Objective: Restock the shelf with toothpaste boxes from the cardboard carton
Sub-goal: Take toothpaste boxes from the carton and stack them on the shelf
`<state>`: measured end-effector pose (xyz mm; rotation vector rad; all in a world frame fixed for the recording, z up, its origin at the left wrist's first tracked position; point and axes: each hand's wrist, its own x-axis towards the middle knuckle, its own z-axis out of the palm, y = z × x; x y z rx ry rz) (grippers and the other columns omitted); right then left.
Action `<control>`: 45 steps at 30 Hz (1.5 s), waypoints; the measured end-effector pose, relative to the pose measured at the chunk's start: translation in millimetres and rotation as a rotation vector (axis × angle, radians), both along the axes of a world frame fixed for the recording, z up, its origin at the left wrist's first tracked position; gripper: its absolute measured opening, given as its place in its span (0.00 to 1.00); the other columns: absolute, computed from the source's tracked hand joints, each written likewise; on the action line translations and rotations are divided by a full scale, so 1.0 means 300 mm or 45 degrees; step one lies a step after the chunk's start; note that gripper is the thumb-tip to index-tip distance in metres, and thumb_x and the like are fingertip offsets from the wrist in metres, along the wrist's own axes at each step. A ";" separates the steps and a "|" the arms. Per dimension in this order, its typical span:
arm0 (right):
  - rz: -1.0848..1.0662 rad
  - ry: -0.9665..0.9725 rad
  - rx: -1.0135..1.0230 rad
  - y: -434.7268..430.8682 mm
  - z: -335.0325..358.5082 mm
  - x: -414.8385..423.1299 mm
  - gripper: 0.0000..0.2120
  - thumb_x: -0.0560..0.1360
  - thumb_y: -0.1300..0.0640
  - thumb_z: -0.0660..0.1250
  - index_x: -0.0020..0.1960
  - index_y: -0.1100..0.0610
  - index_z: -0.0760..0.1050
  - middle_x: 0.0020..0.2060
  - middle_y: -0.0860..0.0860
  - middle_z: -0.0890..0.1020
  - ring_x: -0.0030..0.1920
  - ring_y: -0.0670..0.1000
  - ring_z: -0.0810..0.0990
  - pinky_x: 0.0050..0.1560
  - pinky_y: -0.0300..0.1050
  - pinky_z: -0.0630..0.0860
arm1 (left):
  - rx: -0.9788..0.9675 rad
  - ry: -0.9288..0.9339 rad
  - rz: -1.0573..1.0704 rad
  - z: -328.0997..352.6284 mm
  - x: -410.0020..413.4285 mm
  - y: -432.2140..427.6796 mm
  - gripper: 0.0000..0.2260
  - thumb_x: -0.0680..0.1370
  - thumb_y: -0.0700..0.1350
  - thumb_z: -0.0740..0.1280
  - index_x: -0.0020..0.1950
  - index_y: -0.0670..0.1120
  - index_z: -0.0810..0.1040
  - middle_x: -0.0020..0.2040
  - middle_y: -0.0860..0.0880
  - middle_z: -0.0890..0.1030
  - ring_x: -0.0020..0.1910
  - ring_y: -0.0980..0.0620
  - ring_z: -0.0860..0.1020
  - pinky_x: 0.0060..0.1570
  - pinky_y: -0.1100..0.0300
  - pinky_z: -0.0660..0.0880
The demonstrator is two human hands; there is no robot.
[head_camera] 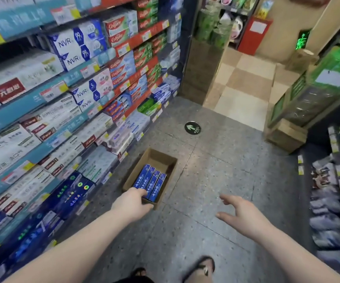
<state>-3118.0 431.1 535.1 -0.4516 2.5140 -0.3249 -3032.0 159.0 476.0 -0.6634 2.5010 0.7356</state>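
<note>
Four blue toothpaste boxes (150, 180) lie side by side in the near half of an open cardboard carton (159, 158). The carton sits on the speckled grey floor (216, 160), just beside the foot of the shelf (11, 115) on the left, and its far half shows bare cardboard.

The person's left hand (132, 202) reaches in over the carton's near end. Its fingers are bent down onto the near ends of the boxes and its thumb lies along the near wall. The fingertips are hidden, so whether they grip a box cannot be told.

The right hand (240, 215) hovers over the floor to the right of the carton, well apart from it, palm turned left, fingers straight and spread, holding nothing.

The shelf's tiers are packed with toothpaste cartons in white, red, green and blue. Farther off, a round green arrow sticker (192, 127) marks the floor. A second rack (328, 201) with dark packets stands at the right edge, and a sandalled foot (204, 266) shows at the near edge.
</note>
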 end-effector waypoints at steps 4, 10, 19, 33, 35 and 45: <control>0.116 -0.039 0.009 -0.005 -0.050 -0.283 0.30 0.72 0.46 0.67 0.71 0.52 0.63 0.65 0.51 0.73 0.66 0.49 0.71 0.64 0.40 0.64 | 0.013 -0.034 0.153 -0.050 -0.179 0.019 0.22 0.71 0.59 0.66 0.64 0.55 0.73 0.62 0.50 0.75 0.57 0.49 0.77 0.56 0.55 0.76; 0.412 -0.114 0.105 0.006 -0.083 -0.729 0.30 0.73 0.44 0.65 0.72 0.51 0.62 0.66 0.50 0.72 0.67 0.48 0.70 0.64 0.41 0.65 | 0.061 -0.167 0.486 -0.111 -0.387 0.103 0.26 0.71 0.58 0.66 0.67 0.52 0.69 0.63 0.48 0.74 0.60 0.49 0.76 0.57 0.57 0.75; 0.855 -0.114 0.164 -0.227 -0.189 -1.177 0.30 0.71 0.43 0.66 0.69 0.50 0.65 0.64 0.50 0.74 0.64 0.51 0.72 0.64 0.46 0.69 | 0.139 -0.209 0.858 -0.186 -0.567 0.199 0.24 0.73 0.57 0.66 0.67 0.51 0.71 0.63 0.47 0.74 0.60 0.48 0.76 0.57 0.57 0.74; 1.205 -0.262 0.271 -0.774 -0.628 -1.412 0.29 0.72 0.45 0.67 0.70 0.50 0.64 0.65 0.49 0.74 0.64 0.49 0.72 0.63 0.42 0.68 | 0.279 -0.283 1.200 -0.528 -0.759 -0.032 0.26 0.75 0.56 0.63 0.71 0.50 0.65 0.67 0.47 0.73 0.64 0.49 0.73 0.60 0.58 0.72; 1.243 -0.300 0.327 -0.842 -0.752 -1.438 0.28 0.72 0.45 0.67 0.69 0.50 0.65 0.64 0.50 0.74 0.63 0.49 0.72 0.63 0.43 0.70 | 0.314 -0.236 1.250 -0.610 -0.786 -0.061 0.25 0.76 0.54 0.63 0.71 0.50 0.64 0.68 0.47 0.71 0.65 0.50 0.71 0.61 0.60 0.70; 1.532 -0.401 0.395 -1.110 -1.406 -1.462 0.15 0.72 0.49 0.64 0.59 0.48 0.73 0.54 0.47 0.76 0.56 0.51 0.76 0.52 0.41 0.73 | 0.294 -0.059 1.632 -1.070 -0.853 -0.114 0.21 0.74 0.47 0.68 0.67 0.49 0.70 0.64 0.47 0.72 0.59 0.49 0.74 0.57 0.55 0.74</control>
